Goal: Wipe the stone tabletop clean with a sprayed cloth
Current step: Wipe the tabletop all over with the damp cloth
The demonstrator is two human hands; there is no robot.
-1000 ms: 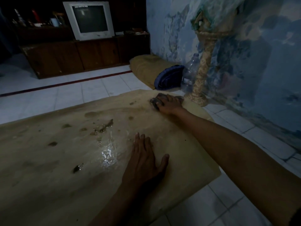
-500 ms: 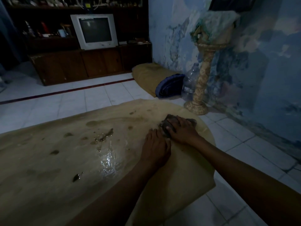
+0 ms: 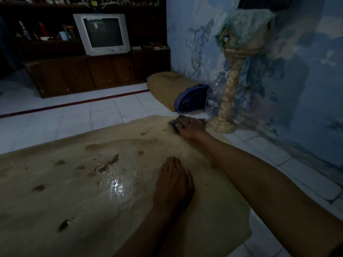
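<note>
**Right hand on cloth at far worktop edge**

Your right hand (image 3: 191, 127) presses the dark cloth (image 3: 175, 124), mostly hidden beneath the fingers, at the far corner of the worktop (image 3: 55, 210). Your left hand (image 3: 173, 184) rests flat, fingers straight, beside a wet patch (image 3: 115, 188). A pedestal stand (image 3: 225, 115) sits just past the edge; dim light obscures the stains.
</note>
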